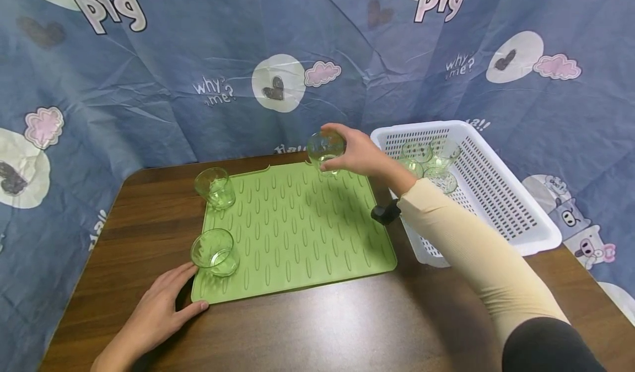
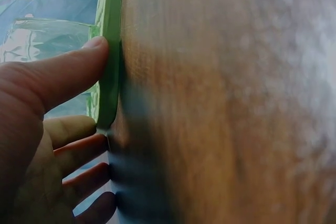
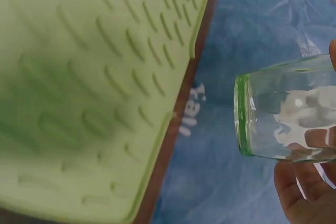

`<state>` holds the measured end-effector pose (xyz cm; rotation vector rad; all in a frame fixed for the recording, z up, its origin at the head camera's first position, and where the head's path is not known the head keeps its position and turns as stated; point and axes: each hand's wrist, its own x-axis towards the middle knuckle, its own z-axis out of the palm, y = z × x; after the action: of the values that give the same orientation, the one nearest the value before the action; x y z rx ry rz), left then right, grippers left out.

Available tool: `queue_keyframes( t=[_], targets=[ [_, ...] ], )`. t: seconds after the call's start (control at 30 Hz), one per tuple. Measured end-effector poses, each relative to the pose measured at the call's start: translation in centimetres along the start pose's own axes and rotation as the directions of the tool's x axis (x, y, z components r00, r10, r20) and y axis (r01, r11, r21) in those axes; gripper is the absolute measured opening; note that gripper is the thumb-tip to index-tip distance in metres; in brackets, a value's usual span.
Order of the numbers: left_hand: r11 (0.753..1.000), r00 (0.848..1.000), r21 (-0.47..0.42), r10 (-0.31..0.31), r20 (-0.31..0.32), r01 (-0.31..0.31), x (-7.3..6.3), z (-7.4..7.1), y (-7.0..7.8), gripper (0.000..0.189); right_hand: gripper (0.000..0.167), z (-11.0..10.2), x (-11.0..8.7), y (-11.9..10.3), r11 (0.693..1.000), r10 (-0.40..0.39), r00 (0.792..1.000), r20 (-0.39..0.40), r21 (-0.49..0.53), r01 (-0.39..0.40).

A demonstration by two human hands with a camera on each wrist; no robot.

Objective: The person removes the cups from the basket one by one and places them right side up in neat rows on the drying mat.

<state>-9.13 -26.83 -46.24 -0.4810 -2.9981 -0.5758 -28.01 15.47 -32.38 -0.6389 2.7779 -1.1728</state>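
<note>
Here, glass (image 1: 321, 147) in right hand (image 1: 361, 152), mat (image 1: 297, 234) open to right edge

free mat (image 1: 292, 234) centre, 2 glasses (image 1: 216, 253) leftward

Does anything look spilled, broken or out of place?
Nothing stands out. Two glasses stand on the green mat, the right hand holds another glass aloft, more glasses sit in the white basket, and I see no spill or crack.

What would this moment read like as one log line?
right hand: holds glass raised near far edge of mat | left hand: touches mat's near-left corner | mat: two glasses, left | basket: more glasses
</note>
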Motion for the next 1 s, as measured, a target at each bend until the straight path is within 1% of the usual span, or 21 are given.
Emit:
queue_keyframes(
  t=[0.27,0.43,0.53,0.73,0.9,1.0],
  targets=[
    [1.000,1.000,0.002,-0.007,0.018,0.007,-0.5,0.2,0.0,0.076,0.085,3.9,1.8,-0.2,0.997,0.007,1.000,0.009,0.072,-0.007],
    [1.000,1.000,-0.002,-0.011,0.012,0.011,-0.4,0.2,0.0,0.075,0.085,5.6,2.8,0.0,0.993,0.017,1.000,-0.006,0.114,-0.017],
    [1.000,1.000,-0.006,-0.013,0.026,0.013,-0.2,0.0,0.0,0.075,0.086,6.4,3.5,0.0,0.990,0.045,0.999,-0.021,0.131,-0.042],
    [1.000,0.999,-0.008,-0.027,0.036,0.027,0.0,-0.4,-0.1,0.076,0.088,8.7,5.0,-0.5,0.977,0.129,0.992,-0.009,0.171,-0.126],
    [0.999,0.997,-0.013,-0.039,0.062,0.040,0.3,-0.3,0.1,0.078,0.088,10.8,5.7,-0.9,0.969,0.133,0.991,0.009,0.210,-0.132],
    [0.999,0.997,-0.014,-0.039,0.063,0.040,0.2,-0.2,0.1,0.078,0.086,11.6,5.9,-1.0,0.964,0.130,0.991,0.016,0.230,-0.130]
  ],
)
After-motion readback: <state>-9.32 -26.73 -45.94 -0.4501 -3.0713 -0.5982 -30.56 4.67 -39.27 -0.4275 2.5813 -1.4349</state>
